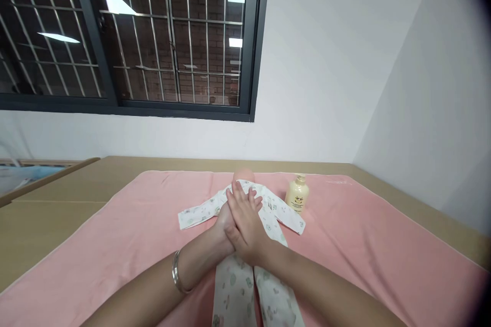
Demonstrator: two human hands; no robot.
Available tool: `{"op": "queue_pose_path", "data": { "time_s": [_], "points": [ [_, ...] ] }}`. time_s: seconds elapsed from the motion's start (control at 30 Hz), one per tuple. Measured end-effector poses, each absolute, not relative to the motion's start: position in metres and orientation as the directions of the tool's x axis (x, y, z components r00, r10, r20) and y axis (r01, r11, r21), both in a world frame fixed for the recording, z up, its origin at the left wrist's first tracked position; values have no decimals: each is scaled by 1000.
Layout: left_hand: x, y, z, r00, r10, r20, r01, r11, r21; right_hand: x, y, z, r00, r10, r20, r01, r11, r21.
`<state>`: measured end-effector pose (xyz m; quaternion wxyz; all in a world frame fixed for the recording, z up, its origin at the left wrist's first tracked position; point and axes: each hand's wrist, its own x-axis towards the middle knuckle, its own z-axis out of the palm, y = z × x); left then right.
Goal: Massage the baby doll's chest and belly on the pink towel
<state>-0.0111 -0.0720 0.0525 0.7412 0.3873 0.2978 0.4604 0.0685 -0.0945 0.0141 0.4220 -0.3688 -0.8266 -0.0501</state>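
Right hand is pressing onto left hand, fingers slightly spread; beneath them, baby doll is lying, still dressed.

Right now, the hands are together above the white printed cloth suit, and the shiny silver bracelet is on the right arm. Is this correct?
No: the head view shows the silver bracelet on the left arm, not the right. The left hand and right hand are together above the white suit.

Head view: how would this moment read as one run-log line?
left hand: against right hand | right hand: overlapping left hand | patterned outfit: lying on pink blanket | pale yellow bottle: upright by sleeve
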Motion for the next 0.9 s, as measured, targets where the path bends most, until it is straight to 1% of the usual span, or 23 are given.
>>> {"op": "queue_pose_path", "data": {
  "time_s": [0.07,0.13,0.17,0.2,0.27,0.33,0.37,0.43,0.5,0.57,0.63,0.67,0.73,0.8,0.83,0.87,0.9],
  "points": [
    [-14,-72,53,481,864,-148,-443,386,809,77,-84,7,-379,581,720,690,696,-199],
    [-22,-63,55,568,799,-199,-456,506,732,82,-84,-4,-387,598,702,709,680,-188],
    [-26,-55,55,585,786,-199,-473,531,703,83,-86,-10,-401,601,692,703,685,-188],
    [-29,-45,54,575,799,-177,-502,516,695,83,-90,-15,-418,598,684,689,699,-190],
    [-31,-24,46,480,873,-88,-562,383,733,84,-95,-24,-443,586,678,657,728,-199],
    [-26,-2,33,294,956,15,-583,167,795,86,-93,-29,-420,595,685,660,718,-220],
    [-23,7,24,190,979,79,-557,41,830,87,-88,-31,-393,605,692,676,700,-229],
    [-14,22,7,18,975,221,-420,-193,887,91,-70,-31,-326,642,694,723,642,-255],
    [-7,32,-6,-56,947,315,-271,-318,909,96,-47,-30,-293,690,661,759,589,-277],
    [-1,39,-14,-81,933,351,-182,-360,915,104,-23,-27,-339,724,600,761,586,-277],
    [2,43,-19,-88,935,342,-149,-352,924,113,-4,-24,-405,739,538,745,608,-274],
    [3,44,-20,-85,939,332,-139,-342,929,118,3,-22,-411,752,515,749,600,-279],
    [4,45,-23,-69,944,323,-108,-329,938,125,11,-22,-322,814,483,807,503,-310],
    [5,43,-27,-54,939,340,-59,-343,938,126,12,-23,-146,876,459,891,318,-323],
    [5,41,-28,-51,935,351,-34,-353,935,124,11,-24,-69,889,453,922,230,-310],
    [4,40,-30,-52,931,362,-10,-363,932,121,9,-24,-28,892,452,943,174,-284],
    [4,38,-32,-52,927,372,13,-372,928,118,7,-25,-34,890,455,954,165,-251]
  ]
}}
